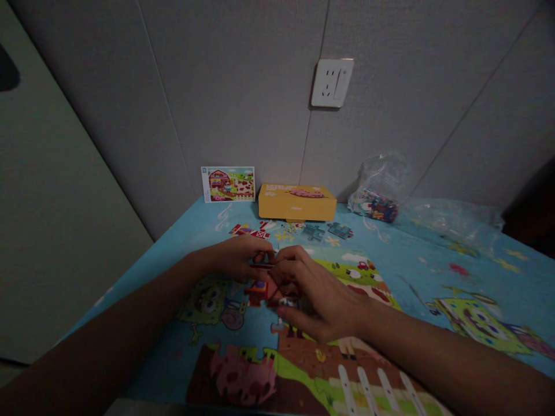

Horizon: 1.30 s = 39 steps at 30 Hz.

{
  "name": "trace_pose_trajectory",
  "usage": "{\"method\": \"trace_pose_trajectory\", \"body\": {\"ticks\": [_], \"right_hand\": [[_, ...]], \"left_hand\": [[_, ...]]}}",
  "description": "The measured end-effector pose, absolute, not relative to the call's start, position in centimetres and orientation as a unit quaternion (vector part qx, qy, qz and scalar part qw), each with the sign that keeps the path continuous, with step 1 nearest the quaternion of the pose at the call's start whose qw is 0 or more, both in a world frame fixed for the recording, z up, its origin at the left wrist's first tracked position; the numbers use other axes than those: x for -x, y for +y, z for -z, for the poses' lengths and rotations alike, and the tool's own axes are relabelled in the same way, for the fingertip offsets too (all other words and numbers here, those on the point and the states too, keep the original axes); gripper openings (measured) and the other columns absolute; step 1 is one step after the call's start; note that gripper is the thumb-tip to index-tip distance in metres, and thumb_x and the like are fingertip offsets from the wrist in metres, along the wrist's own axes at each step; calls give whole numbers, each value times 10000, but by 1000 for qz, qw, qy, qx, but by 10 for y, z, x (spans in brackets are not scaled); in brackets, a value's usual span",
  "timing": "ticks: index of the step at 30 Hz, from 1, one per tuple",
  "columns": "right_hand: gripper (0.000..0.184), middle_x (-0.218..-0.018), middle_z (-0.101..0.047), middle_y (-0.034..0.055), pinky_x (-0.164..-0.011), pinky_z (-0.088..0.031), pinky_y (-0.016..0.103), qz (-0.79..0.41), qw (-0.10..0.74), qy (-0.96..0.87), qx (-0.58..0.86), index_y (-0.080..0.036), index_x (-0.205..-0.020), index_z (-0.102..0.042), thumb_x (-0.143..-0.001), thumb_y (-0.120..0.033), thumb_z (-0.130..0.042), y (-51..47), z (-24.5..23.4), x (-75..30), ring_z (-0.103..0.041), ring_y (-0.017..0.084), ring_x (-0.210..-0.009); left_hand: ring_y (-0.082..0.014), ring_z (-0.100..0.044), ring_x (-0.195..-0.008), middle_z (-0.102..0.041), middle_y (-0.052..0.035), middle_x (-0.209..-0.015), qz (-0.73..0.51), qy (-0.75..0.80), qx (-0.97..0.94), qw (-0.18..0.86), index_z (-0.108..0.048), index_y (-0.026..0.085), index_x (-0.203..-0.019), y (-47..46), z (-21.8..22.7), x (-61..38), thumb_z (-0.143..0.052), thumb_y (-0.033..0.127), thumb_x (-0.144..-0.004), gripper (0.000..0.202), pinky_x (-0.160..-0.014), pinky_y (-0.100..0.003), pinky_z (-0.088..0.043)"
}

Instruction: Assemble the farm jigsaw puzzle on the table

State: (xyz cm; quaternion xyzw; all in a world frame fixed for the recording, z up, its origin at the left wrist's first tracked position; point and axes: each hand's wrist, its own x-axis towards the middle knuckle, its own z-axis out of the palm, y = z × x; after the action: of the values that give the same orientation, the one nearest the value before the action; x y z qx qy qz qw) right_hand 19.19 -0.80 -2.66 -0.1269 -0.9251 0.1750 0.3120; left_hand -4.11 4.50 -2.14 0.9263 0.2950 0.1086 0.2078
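A farm jigsaw puzzle (299,370), partly joined, lies on the blue cloth with a pig, a white fence and green fields on it. My left hand (236,257) is closed at its upper left, the fingertips pinching a reddish puzzle piece (262,266). From the right, my right hand (318,294) arches over the middle of the puzzle. Its fingers bend down towards the thumb on a barn-coloured piece (274,289), partly hidden under them. A red barn section with a purple window (257,292) shows between the two hands.
Loose red pieces (251,231) and grey-blue pieces (313,232) lie beyond the hands. Against the wall are a picture card (228,185), a yellow box (297,203) and a clear plastic bag (379,188) with colourful contents. Clear film (455,222) lies at the right on the cartoon-print cloth (416,260).
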Motion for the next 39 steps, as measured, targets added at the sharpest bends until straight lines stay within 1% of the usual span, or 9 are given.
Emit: {"method": "trace_pose_trajectory", "body": {"ticks": [6,9,11,14,17,23,31,35,39], "right_hand": [[212,-1045,-625,99,-876,-465,365,-172,193,-962,88,-172,-1028,-620,-889,-328,-592,-6,30,-190,-578,218,-972],[169,-944,-655,82,-849,-466,346,-148,206,-957,137,-163,-958,-669,-911,-267,-544,10,31,-197,-592,202,-905],[184,-906,-658,94,-856,-463,376,-85,245,-930,262,-149,-933,-687,-906,-227,-523,30,32,-212,-588,222,-900],[248,-1121,-650,157,-945,-432,451,1,259,-851,456,-133,-1067,-698,-872,-244,-595,66,37,-244,-568,290,-1055],[382,-1261,-620,163,-977,-417,477,-5,203,-845,495,-154,-1171,-687,-874,-388,-636,92,45,-268,-556,318,-1115],[287,-1096,-714,103,-957,-429,436,-22,192,-860,472,-197,-1058,-739,-880,-399,-636,100,51,-266,-588,291,-1062],[236,-977,-724,118,-866,-454,421,5,197,-856,477,-172,-982,-742,-848,-351,-667,97,46,-260,-597,287,-956],[277,-956,-709,110,-821,-448,386,-100,281,-814,499,-155,-982,-716,-800,-360,-677,88,39,-253,-603,248,-886],[292,-770,-668,45,-640,-433,285,-419,406,-684,438,-158,-809,-667,-805,-444,-608,69,32,-234,-566,154,-682]], "left_hand": [[-119,-508,-649,-576,19,-746,-103,316,-923,196,-646,180,-972,42,19,41,-673,336,-799,235,-571,-206,-351],[-119,-499,-636,-574,19,-741,-97,323,-923,186,-646,181,-948,41,18,40,-696,371,-781,258,-554,-211,-335],[-122,-500,-627,-584,14,-739,-94,325,-924,178,-644,178,-947,41,19,39,-678,376,-795,252,-552,-219,-333],[-131,-528,-638,-617,-9,-735,-110,338,-923,149,-652,170,-877,45,20,39,-531,325,-889,196,-596,-238,-365],[-157,-558,-680,-640,-37,-736,-178,417,-888,69,-640,165,-775,54,21,43,-418,332,-936,321,-649,-270,-400],[-251,-602,-950,-635,-112,-1018,-179,597,-782,-30,-666,169,-1010,76,32,70,-414,296,-903,301,-854,-364,-462],[-259,-585,-1000,-576,-129,-1048,-131,577,-806,5,-642,145,-1136,86,46,84,-395,342,-924,380,-938,-396,-460],[-270,-573,-1039,-582,-127,-1062,-148,572,-807,12,-642,149,-1132,83,41,78,-425,352,-921,365,-980,-411,-442],[-285,-521,-1149,-564,-141,-1240,-268,496,-826,1,-452,141,-1369,65,35,48,-589,392,-871,574,-1029,-424,-404]]}}
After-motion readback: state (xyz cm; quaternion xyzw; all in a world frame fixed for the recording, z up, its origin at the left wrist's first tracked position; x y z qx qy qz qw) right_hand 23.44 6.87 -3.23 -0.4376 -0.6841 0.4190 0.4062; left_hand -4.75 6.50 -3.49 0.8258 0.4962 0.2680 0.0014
